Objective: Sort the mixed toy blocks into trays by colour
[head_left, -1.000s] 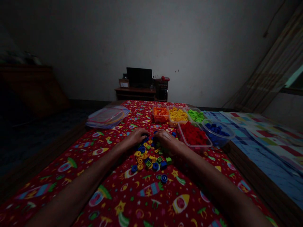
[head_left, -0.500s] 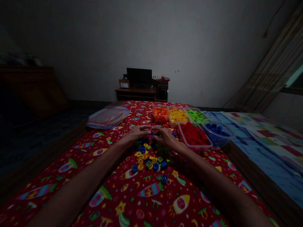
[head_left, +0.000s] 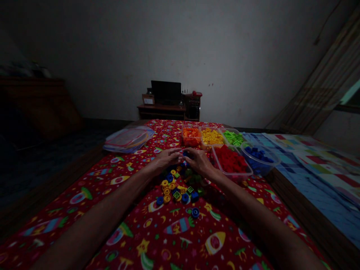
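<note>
Above the far part of a loose pile of toy building blocks (head_left: 172, 185), my two hands come close together. My right hand (head_left: 199, 161) pinches a small dark blue block (head_left: 185, 153) between thumb and fingers. Opposite it, my left hand (head_left: 168, 157) has its fingers stretched out near that block, with nothing visible in them. Blue, yellow and green pieces, several of them round, make up the pile on the red patterned cloth (head_left: 118, 210). One blue round block (head_left: 195, 212) lies apart at the near side. Part of the pile is hidden under my hands.
Right of the pile stand clear tubs of sorted blocks: orange (head_left: 191, 136), yellow (head_left: 211, 137), green (head_left: 233, 138), red (head_left: 230, 160) and blue (head_left: 256, 154). Stacked plastic lids (head_left: 128, 139) lie at the far left. A monitor (head_left: 165, 92) stands by the wall.
My right hand has lifted slightly and a blue block now shows in its fingers. My left hand's fingers have shifted a little right. The pile and tubs look unchanged.
</note>
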`<state>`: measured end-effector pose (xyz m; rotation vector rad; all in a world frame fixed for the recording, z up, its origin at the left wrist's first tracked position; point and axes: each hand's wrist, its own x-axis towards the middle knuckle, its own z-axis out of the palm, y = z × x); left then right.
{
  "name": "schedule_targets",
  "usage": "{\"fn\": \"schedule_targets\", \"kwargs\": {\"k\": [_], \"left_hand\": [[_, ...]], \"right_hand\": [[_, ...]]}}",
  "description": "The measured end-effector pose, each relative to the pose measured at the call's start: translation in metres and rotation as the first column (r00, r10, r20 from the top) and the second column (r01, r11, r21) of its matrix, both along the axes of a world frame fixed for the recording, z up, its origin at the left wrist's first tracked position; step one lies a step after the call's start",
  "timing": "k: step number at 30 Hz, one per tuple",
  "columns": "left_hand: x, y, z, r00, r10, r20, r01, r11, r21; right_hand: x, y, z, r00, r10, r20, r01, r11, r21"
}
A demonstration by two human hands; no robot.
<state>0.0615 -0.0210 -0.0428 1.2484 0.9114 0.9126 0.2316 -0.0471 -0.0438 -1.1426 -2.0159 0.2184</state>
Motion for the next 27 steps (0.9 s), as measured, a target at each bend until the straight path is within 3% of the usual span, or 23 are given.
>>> {"fn": "schedule_targets", "kwargs": {"k": [3, 9, 13, 16, 19, 22, 25, 27], "left_hand": [[0.003, -0.007, 0.002, 0.996, -0.078, 0.035, 0.078, 0.997, 0.003], [0.011, -0.011, 0.001, 0.994, -0.074, 0.078, 0.075, 0.997, -0.015], [0.013, -0.009, 0.006, 0.994, -0.07, 0.089, 0.068, 0.997, 0.031], [0.007, -0.006, 0.014, 1.0, 0.0, -0.026, 0.004, 0.987, 0.163], [-0.005, -0.002, 0.02, 0.99, 0.027, -0.137, 0.012, 0.961, 0.277], [-0.016, 0.002, 0.023, 0.973, 0.062, -0.223, 0.014, 0.946, 0.325], [-0.021, 0.006, 0.022, 0.964, 0.086, -0.252, 0.003, 0.943, 0.334], [-0.023, 0.009, 0.021, 0.965, 0.093, -0.243, -0.008, 0.944, 0.33]], "right_hand": [[-0.004, -0.002, -0.001, 1.0, 0.021, 0.005, -0.021, 0.999, 0.028], [-0.005, -0.005, 0.0, 0.997, 0.006, 0.071, -0.009, 0.999, 0.037], [0.014, -0.003, 0.02, 0.987, -0.071, 0.145, 0.057, 0.994, 0.096], [0.048, -0.003, 0.046, 0.963, -0.23, 0.141, 0.212, 0.968, 0.134], [0.095, -0.008, 0.07, 0.87, -0.46, 0.176, 0.426, 0.882, 0.203], [0.145, -0.018, 0.084, 0.684, -0.7, 0.204, 0.657, 0.713, 0.245], [0.186, -0.028, 0.087, 0.519, -0.793, 0.32, 0.797, 0.584, 0.156], [0.206, -0.033, 0.086, 0.479, -0.758, 0.443, 0.835, 0.548, 0.035]]}}
